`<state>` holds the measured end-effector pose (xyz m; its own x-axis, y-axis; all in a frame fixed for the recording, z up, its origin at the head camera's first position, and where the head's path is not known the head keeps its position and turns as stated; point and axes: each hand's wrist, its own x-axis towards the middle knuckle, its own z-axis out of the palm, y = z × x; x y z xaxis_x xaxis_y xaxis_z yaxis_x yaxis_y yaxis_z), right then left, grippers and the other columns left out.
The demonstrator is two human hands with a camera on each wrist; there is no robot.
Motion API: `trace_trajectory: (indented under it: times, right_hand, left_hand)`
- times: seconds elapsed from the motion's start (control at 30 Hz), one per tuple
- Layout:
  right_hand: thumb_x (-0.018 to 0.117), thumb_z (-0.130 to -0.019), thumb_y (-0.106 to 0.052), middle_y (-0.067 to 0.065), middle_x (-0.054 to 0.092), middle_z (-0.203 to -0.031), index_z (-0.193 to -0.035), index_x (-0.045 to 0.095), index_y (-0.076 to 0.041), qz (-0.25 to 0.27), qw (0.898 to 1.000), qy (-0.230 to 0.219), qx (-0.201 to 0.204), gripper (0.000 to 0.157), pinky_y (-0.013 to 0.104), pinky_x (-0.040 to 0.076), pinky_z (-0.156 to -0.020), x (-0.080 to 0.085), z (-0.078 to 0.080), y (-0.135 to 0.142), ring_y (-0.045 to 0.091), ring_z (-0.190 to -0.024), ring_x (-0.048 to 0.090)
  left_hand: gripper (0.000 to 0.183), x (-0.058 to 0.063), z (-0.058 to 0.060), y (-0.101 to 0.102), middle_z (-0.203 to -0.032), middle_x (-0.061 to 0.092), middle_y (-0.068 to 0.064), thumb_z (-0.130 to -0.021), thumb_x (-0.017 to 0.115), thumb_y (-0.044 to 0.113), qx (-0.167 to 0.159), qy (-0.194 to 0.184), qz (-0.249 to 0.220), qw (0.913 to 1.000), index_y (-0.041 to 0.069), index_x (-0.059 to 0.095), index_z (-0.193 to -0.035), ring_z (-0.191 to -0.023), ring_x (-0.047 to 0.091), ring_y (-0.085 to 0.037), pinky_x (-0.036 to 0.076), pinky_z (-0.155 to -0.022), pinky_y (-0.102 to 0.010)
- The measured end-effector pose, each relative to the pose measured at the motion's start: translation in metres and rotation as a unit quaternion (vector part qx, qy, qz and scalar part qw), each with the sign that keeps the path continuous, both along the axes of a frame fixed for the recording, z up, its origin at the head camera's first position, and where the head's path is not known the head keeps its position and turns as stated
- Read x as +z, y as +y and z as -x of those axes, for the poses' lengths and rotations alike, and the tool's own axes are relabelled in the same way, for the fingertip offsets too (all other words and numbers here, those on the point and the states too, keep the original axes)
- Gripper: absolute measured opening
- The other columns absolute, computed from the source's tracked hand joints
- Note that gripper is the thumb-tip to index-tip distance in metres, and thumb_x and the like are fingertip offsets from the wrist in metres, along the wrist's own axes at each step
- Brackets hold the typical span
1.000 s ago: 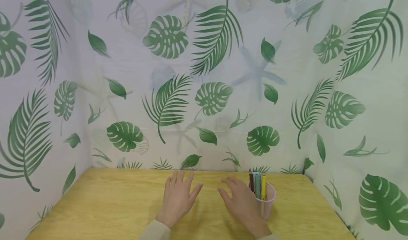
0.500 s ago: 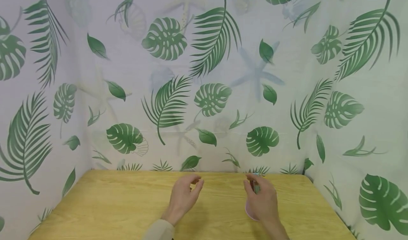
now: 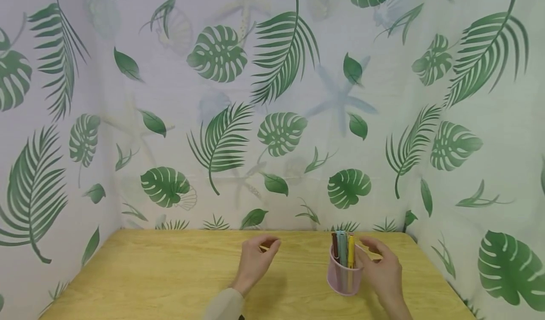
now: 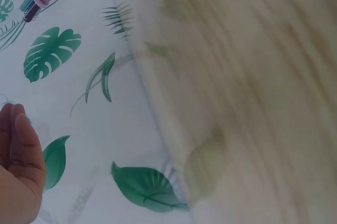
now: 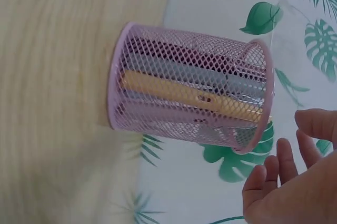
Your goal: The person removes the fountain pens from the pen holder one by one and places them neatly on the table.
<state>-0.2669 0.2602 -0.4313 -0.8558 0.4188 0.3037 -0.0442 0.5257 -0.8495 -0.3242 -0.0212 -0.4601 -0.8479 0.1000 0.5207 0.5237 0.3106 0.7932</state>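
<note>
A pink mesh pen holder [image 3: 344, 282] stands upright on the right part of the table. Inside it are several pens, among them a yellow pen [image 3: 351, 250], a dark brown pen [image 3: 334, 245] and a grey-blue pen [image 3: 343, 249]. Just to its right is my right hand [image 3: 384, 269], thumb and fingers loosely bent and apart, near the rim. The right wrist view shows the holder's mesh side [image 5: 184, 84] in full, with the fingers [image 5: 287, 163] beyond its top. My left hand [image 3: 255, 262], fingers bent loosely towards the thumb, hovers over the middle of the table with nothing in it.
The wood-grain table [image 3: 170, 268] reaches back to a white curtain [image 3: 238, 88] printed with green leaves and starfish. The same cloth encloses the left and right sides.
My right hand has moved from the holder's left side, across its front, to its right side. My left hand has shifted a little right, its fingers going from outstretched to bent.
</note>
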Motion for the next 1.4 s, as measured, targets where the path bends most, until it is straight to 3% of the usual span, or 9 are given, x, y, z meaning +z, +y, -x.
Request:
trace_trajectory:
  times: [0.23, 0.33, 0.47, 0.57, 0.67, 0.87, 1.07, 1.27, 1.4]
  right_hand:
    - [0.065, -0.095, -0.017, 0.015, 0.054, -0.139, -0.139, 0.051, -0.002, 0.136, 0.986, -0.081, 0.055, 0.049, 0.013, 0.049, -0.079, -0.013, 0.004, 0.020, -0.004, -0.097, 0.054]
    - [0.063, -0.096, -0.015, 0.005, 0.058, -0.133, -0.145, 0.042, 0.001, 0.214, 0.968, -0.094, 0.092, 0.055, 0.017, 0.053, -0.085, -0.019, 0.004, 0.027, -0.012, -0.089, 0.056]
    - [0.063, -0.096, -0.014, -0.014, 0.063, -0.111, -0.144, 0.042, 0.003, 0.290, 0.943, -0.106, 0.125, 0.056, 0.023, 0.055, -0.089, -0.023, 0.005, 0.033, -0.008, -0.092, 0.060]
    - [0.065, -0.095, -0.015, -0.015, 0.065, -0.109, -0.142, 0.045, 0.003, 0.306, 0.935, -0.115, 0.135, 0.054, 0.025, 0.055, -0.090, -0.024, 0.006, 0.034, -0.005, -0.093, 0.061]
    - [0.065, -0.095, -0.016, -0.003, 0.062, -0.130, -0.144, 0.044, 0.002, 0.307, 0.933, -0.126, 0.139, 0.055, 0.026, 0.055, -0.092, -0.025, 0.007, 0.035, -0.005, -0.093, 0.061]
    - [0.063, -0.096, -0.017, 0.015, 0.031, -0.156, -0.148, 0.036, 0.000, 0.325, 0.924, -0.139, 0.146, 0.061, 0.025, 0.053, -0.095, -0.024, 0.011, 0.036, -0.009, -0.092, 0.059]
    - [0.066, -0.095, -0.016, 0.007, 0.039, -0.150, -0.148, 0.036, -0.001, 0.340, 0.917, -0.135, 0.156, 0.062, 0.026, 0.051, -0.099, -0.023, 0.012, 0.037, -0.010, -0.093, 0.060]
    - [0.067, -0.094, -0.015, -0.014, 0.055, -0.130, -0.150, 0.032, -0.003, 0.361, 0.908, -0.145, 0.158, 0.068, 0.029, 0.046, -0.106, -0.023, 0.008, 0.041, -0.011, -0.093, 0.059]
    - [0.068, -0.093, -0.014, -0.014, 0.055, -0.131, -0.150, 0.032, -0.002, 0.362, 0.908, -0.143, 0.157, 0.069, 0.028, 0.047, -0.105, -0.024, 0.008, 0.041, -0.011, -0.093, 0.060]
  left_hand:
    - [0.009, -0.004, 0.009, 0.016, -0.090, 0.074, -0.009, -0.090, 0.072, 0.017, -0.025, -0.055, -0.077, 0.9952, 0.012, 0.075, -0.097, -0.076, 0.066, -0.013, 0.053, -0.064, -0.020]
    - [0.009, -0.006, 0.013, 0.024, -0.091, 0.073, -0.015, -0.089, 0.072, 0.010, -0.036, -0.076, -0.104, 0.9910, 0.007, 0.075, -0.096, -0.074, 0.066, -0.016, 0.053, -0.059, -0.020]
    - [0.011, -0.011, 0.017, 0.033, -0.092, 0.072, -0.019, -0.087, 0.071, 0.005, -0.047, -0.106, -0.131, 0.9846, 0.003, 0.073, -0.098, -0.071, 0.064, -0.012, 0.052, -0.056, -0.019]
    - [0.014, -0.015, 0.018, 0.040, -0.094, 0.072, -0.018, -0.086, 0.073, 0.005, -0.061, -0.129, -0.158, 0.9771, 0.002, 0.073, -0.100, -0.070, 0.062, -0.007, 0.051, -0.056, -0.018]
    - [0.019, -0.018, 0.017, 0.047, -0.096, 0.072, -0.014, -0.084, 0.075, 0.007, -0.083, -0.158, -0.186, 0.9663, 0.003, 0.073, -0.102, -0.072, 0.062, -0.007, 0.051, -0.058, -0.020]
    - [0.027, -0.020, 0.021, 0.061, -0.105, 0.070, -0.017, -0.085, 0.075, 0.009, -0.128, -0.182, -0.208, 0.9525, 0.002, 0.070, -0.110, -0.080, 0.065, -0.011, 0.054, -0.065, -0.024]
    - [0.027, -0.017, 0.027, 0.074, -0.112, 0.068, -0.022, -0.086, 0.074, 0.008, -0.159, -0.187, -0.202, 0.9481, 0.002, 0.069, -0.111, -0.083, 0.066, -0.011, 0.055, -0.069, -0.025]
    - [0.027, -0.013, 0.030, 0.094, -0.112, 0.068, -0.024, -0.084, 0.074, 0.005, -0.188, -0.188, -0.194, 0.9444, -0.001, 0.069, -0.110, -0.084, 0.067, -0.010, 0.055, -0.069, -0.023]
    - [0.030, -0.012, 0.032, 0.106, -0.112, 0.069, -0.019, -0.084, 0.074, 0.005, -0.199, -0.188, -0.187, 0.9436, -0.001, 0.068, -0.113, -0.085, 0.067, -0.011, 0.055, -0.069, -0.024]
